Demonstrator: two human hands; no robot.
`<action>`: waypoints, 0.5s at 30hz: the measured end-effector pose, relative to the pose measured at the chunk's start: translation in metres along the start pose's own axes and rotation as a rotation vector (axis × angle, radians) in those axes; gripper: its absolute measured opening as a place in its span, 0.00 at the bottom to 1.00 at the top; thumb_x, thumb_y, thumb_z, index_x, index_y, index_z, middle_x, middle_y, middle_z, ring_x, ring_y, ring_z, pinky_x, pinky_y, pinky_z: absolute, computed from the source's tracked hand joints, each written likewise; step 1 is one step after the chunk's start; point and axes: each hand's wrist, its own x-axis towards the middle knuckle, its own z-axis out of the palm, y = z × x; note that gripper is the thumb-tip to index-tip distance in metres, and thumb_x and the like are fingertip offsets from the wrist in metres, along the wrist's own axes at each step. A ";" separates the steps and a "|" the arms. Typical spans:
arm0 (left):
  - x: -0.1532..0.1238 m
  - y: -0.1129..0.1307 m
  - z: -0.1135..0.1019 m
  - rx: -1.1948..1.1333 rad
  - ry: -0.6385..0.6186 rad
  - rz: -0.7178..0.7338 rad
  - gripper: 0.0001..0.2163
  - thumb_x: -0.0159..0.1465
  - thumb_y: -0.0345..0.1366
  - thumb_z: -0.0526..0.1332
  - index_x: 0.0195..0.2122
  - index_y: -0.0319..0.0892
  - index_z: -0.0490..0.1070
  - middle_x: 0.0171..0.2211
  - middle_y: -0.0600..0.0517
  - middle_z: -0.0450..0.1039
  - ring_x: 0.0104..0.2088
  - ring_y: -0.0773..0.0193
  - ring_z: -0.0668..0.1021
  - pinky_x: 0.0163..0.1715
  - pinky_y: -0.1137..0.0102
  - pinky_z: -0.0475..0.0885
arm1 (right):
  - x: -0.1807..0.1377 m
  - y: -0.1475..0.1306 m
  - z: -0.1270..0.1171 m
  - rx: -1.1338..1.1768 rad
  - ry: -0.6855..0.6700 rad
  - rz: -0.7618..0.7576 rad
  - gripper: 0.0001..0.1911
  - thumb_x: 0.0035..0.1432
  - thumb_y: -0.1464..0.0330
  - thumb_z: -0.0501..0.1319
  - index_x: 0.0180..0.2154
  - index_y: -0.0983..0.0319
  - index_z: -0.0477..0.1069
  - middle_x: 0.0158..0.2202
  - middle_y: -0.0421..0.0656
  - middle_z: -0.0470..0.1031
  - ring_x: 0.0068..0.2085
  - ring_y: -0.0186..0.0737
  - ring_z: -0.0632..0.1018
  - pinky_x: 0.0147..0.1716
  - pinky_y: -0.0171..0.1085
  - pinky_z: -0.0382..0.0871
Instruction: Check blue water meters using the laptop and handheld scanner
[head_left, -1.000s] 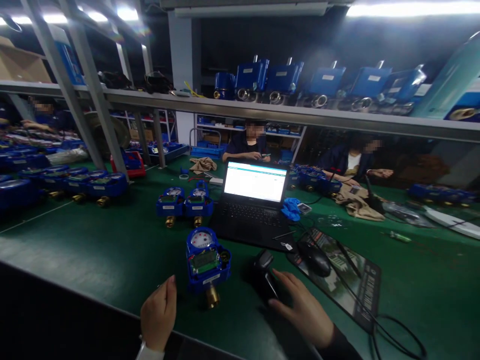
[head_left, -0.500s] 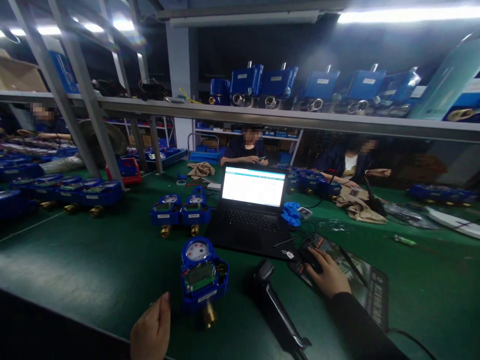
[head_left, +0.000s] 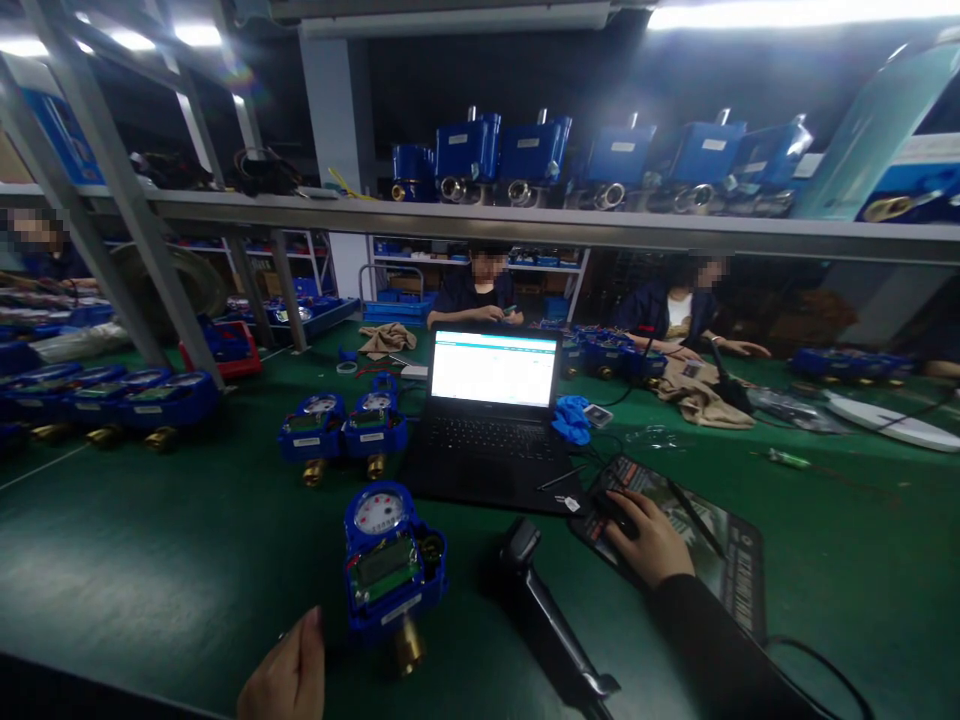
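Note:
A blue water meter (head_left: 388, 562) with a white dial, a small screen and a brass fitting lies on the green table in front of me. My left hand (head_left: 285, 680) rests just left of it at the bottom edge, fingers curled together, touching nothing I can make out. My right hand (head_left: 651, 540) is cupped over a black computer mouse (head_left: 613, 508) on a printed mouse pad (head_left: 697, 545). A black handheld scanner (head_left: 547, 620) lies between the meter and the pad. An open laptop (head_left: 491, 415) with a lit screen stands behind them.
Two more blue meters (head_left: 343, 432) sit left of the laptop, and a row of meters (head_left: 105, 400) lines the far left. A blue cloth (head_left: 571, 417) lies right of the laptop. Valve units (head_left: 540, 160) fill the overhead shelf. Other people sit across the table.
My right hand left the scanner and moved to the mouse, where it now stays. My left hand slid lower and left in view. The camera shifted slightly right.

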 end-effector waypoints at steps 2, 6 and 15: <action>-0.001 -0.001 0.001 0.020 -0.033 -0.009 0.27 0.66 0.49 0.45 0.34 0.34 0.78 0.30 0.45 0.79 0.29 0.55 0.81 0.22 0.72 0.74 | 0.000 -0.001 -0.001 0.007 -0.019 0.004 0.22 0.56 0.58 0.53 0.47 0.62 0.74 0.48 0.50 0.72 0.46 0.50 0.76 0.45 0.48 0.74; 0.002 0.008 -0.002 0.027 -0.009 -0.041 0.38 0.64 0.60 0.38 0.31 0.33 0.78 0.28 0.43 0.78 0.28 0.51 0.80 0.21 0.68 0.75 | 0.000 -0.002 -0.002 0.018 -0.027 0.029 0.23 0.55 0.58 0.53 0.47 0.61 0.74 0.49 0.50 0.72 0.47 0.50 0.75 0.45 0.48 0.73; 0.007 0.020 -0.006 0.015 0.029 -0.006 0.40 0.64 0.61 0.37 0.27 0.31 0.77 0.24 0.40 0.77 0.24 0.53 0.80 0.17 0.71 0.73 | 0.001 -0.002 -0.005 0.054 0.015 0.023 0.24 0.56 0.57 0.52 0.49 0.63 0.73 0.49 0.51 0.71 0.48 0.50 0.74 0.47 0.48 0.72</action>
